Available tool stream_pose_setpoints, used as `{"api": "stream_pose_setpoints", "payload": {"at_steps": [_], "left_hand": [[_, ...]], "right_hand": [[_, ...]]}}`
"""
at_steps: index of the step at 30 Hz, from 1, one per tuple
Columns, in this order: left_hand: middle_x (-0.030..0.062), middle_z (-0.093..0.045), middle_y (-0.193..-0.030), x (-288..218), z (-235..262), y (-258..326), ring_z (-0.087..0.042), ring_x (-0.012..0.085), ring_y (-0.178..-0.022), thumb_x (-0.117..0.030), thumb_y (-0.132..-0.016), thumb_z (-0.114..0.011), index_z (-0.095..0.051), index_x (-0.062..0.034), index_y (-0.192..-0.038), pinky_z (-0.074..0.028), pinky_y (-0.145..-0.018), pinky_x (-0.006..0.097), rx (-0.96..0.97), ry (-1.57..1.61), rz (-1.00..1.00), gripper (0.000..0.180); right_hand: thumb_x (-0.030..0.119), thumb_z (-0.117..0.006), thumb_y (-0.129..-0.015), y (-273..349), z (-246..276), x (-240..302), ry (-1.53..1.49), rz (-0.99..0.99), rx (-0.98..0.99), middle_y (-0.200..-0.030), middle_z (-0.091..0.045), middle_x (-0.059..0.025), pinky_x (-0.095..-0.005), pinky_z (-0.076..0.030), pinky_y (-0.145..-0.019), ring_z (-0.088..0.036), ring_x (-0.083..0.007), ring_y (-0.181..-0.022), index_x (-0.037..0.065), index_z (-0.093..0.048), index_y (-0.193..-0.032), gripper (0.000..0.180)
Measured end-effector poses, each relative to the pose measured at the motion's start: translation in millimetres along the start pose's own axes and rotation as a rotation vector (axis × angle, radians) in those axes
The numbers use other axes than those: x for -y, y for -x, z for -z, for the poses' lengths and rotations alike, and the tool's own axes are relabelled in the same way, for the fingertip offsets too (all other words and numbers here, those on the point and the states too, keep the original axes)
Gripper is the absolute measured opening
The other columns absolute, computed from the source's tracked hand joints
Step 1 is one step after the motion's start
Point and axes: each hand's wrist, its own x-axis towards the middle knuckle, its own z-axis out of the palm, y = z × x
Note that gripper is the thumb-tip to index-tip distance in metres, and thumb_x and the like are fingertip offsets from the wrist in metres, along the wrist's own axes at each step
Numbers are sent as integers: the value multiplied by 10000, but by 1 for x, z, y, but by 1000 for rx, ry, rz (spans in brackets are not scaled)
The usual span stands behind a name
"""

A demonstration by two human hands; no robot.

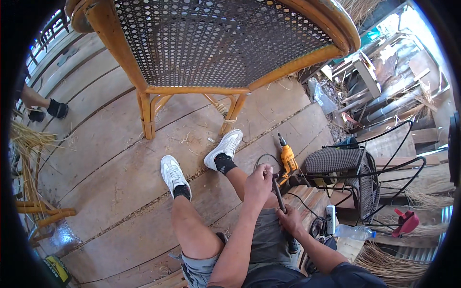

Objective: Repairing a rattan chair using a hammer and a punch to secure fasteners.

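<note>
My right hand [291, 222] is wrapped round a long, dark, narrow tool [278, 196] held over my lap; its exact kind is unclear. Its upper end reaches up beside my left hand [260, 183]. The fingers of that left hand are pinched together close to the tool's tip, and what lies between them is too small to make out. Just beyond both hands, a yellow power drill [288, 161] lies with its bit pointing away from me.
A rattan-framed chair [197, 90] with woven mesh stands ahead of my feet. To the right are a black-framed chair [331, 161], a white power strip [331, 220], a plastic bottle [353, 233] and a red object [406, 222]. Another person's feet [57, 109] show at far left on the plank floor [110, 192].
</note>
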Motion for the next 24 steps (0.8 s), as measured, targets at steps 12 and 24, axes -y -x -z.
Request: {"api": "stream_pose_setpoints", "payload": {"at_steps": [12, 24], "left_hand": [[135, -656, -832, 14, 6, 5, -635, 198, -743, -273, -945, -496, -593, -49, -1086, -482, -685, 313, -81, -166, -67, 282], [136, -628, -781, 19, 18, 72, -617, 275, -688, -297, -939, -483, -600, -48, -1068, -475, -642, 356, 82, -420, 21, 304]], "right_hand": [[302, -589, -866, -19, -2, -28, -71, 138, 58, -548, -539, -48, -293, -435, -403, -536, -141, -420, 21, -565, -765, 299], [260, -598, -859, -19, 7, -32, -395, 130, 245, -514, -529, -41, -287, -405, -370, -504, -138, -369, 28, -557, -713, 277]]}}
